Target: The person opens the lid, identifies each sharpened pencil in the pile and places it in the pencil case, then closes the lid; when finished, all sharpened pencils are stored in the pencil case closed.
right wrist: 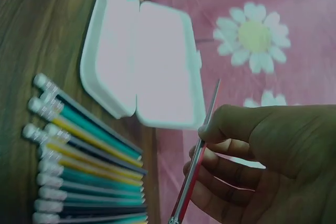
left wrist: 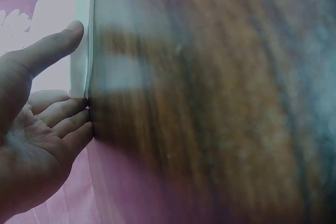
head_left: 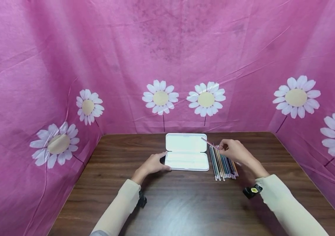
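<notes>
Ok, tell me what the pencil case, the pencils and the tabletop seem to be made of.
Pencil case: probably smooth white plastic, judging by its rounded corners.
Pencils: likely wood with coloured paint, as their slim, coloured shafts suggest; shiny ferrules look metallic, pale erasers rubbery.
Tabletop: perhaps wood or wood-look laminate, glossy; brown grain and reflections show.

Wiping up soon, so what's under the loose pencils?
The pencils lie on the brown table, visible around them. Anything directly beneath is covered; in the head view, the right hand hides some of them.
</notes>
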Demonstrator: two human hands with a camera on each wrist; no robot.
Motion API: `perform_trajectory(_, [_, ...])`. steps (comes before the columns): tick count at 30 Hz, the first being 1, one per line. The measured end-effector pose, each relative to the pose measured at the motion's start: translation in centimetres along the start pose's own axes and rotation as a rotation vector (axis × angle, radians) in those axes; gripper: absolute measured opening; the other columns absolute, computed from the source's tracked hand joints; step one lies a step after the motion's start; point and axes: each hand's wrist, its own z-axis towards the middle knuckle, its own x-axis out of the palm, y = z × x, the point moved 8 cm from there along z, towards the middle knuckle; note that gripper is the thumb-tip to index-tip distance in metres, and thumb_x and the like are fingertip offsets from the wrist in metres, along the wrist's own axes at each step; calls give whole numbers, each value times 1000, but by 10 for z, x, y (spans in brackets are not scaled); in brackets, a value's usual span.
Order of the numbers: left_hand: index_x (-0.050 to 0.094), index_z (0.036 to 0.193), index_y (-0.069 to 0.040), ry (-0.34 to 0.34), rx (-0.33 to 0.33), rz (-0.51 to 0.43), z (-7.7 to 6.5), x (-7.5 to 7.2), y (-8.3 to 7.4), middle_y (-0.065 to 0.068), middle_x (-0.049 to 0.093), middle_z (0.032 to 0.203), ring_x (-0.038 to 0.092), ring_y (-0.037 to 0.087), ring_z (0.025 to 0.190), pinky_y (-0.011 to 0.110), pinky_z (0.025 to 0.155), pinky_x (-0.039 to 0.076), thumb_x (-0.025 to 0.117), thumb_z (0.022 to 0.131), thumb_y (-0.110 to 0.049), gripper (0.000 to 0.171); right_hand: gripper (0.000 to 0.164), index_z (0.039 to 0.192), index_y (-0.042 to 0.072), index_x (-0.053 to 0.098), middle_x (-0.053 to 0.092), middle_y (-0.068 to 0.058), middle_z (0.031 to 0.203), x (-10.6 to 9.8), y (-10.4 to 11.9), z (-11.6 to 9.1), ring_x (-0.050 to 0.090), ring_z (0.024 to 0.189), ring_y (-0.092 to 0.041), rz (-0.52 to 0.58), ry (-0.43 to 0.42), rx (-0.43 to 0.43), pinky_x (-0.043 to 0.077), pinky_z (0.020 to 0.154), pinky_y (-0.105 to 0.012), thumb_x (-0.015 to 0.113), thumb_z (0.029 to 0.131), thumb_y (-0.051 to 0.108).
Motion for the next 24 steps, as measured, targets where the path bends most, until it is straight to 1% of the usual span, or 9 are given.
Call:
perform_trajectory(4, [47,160,-2,-6,-12,-5,1,0,2,19,53,160,51,36,149,52,124,41,89,87,-37,91,4,86,11,72,68,3,76,3,22,10,55,70,-10,-21,29,-77,45,65,-28,76,87,9])
perform_trajectory(7, [47,160,-2,-11,-24,-6,1,0,3,20,53,159,50,39,149,54,124,41,89,87,-37,91,10,83,14,72,69,4,75,7,37,18,55,69,-9,-33,58,-134,45,64,-28,77,88,8])
perform_trajectory(13, [46,160,-3,-13,-42,19,2,1,3,19,52,160,49,40,149,53,125,40,88,88,-41,92,13,81,16,72,69,8,74,24,61,34,56,70,-8,-77,114,-223,50,69,-30,78,90,8])
perform_trajectory(18, [46,160,-4,-13,-34,26,3,2,1,19,53,159,51,38,148,51,124,42,88,87,-41,92,13,80,16,72,71,7,77,39,78,44,60,73,-10,-96,146,-261,53,70,-34,79,90,10])
perform_trajectory(24, [46,161,-4,-13,-35,24,2,2,0,20,54,159,52,37,148,50,124,42,89,87,-41,93,14,78,15,73,70,6,77,59,93,53,60,75,-11,-114,182,-291,54,70,-37,79,89,8])
